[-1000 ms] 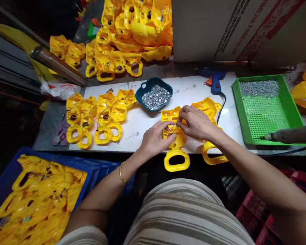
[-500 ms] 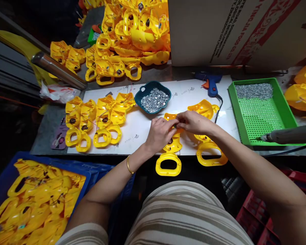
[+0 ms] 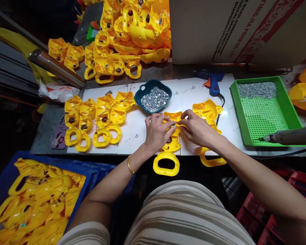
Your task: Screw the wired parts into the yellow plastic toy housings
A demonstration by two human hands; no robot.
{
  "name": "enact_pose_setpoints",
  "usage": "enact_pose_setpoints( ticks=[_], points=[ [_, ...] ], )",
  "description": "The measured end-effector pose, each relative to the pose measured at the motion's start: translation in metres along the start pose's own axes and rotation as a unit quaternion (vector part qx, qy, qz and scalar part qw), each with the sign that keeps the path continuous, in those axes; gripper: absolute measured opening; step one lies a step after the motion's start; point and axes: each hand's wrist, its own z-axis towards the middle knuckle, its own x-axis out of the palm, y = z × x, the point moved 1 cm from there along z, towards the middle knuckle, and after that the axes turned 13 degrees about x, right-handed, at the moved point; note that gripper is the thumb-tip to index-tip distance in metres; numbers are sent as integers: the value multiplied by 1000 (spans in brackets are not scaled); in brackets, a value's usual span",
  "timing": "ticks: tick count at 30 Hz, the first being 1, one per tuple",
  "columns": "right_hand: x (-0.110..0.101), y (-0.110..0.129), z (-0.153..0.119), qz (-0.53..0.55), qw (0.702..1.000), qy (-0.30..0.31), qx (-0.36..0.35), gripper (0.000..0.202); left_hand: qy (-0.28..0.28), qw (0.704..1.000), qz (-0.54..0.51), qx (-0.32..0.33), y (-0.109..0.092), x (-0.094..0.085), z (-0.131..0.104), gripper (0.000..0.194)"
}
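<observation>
A yellow plastic shell half [image 3: 172, 146] with a loop handle lies hollow side up at the table's front edge, its handle hanging over. My left hand [image 3: 155, 133] rests over its left side, thumb and forefinger closed about a small green-and-silver part [image 3: 173, 125] inside the shell. From the right, my right hand [image 3: 199, 128] reaches to the same spot. Its forefinger points at the part, with the thumb a little apart. A second yellow shell [image 3: 206, 110] lies just beyond my right hand, partly hidden by it.
Behind my hands sits a dark teal bowl [image 3: 153, 109] of small screws. Several yellow shells [image 3: 102, 112] line the left. A blue glue gun [image 3: 213, 83], a green tray [image 3: 264, 119] of metal pieces and a power-driver-like tool [image 3: 290, 136] are on the right. A carton [image 3: 199, 34] stands behind.
My right hand has shifted slightly right and its fingers have spread from a pinch. The left hand stays near the same part, and the shell has shifted slightly left.
</observation>
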Motion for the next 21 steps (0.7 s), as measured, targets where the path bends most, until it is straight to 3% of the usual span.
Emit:
enact_pose_setpoints(
  ticks=[7, 18, 21],
  points=[
    [2, -4, 0, 33, 999, -9, -13, 34, 63, 998, 14, -18, 0, 3, 10, 15],
    [4, -5, 3, 65, 997, -21, -20, 31, 96, 995, 12, -6, 5, 1, 14, 15],
    [1, -3, -5, 120, 988, -79, -63, 28, 93, 996, 13, -8, 7, 2, 13, 15]
  ],
)
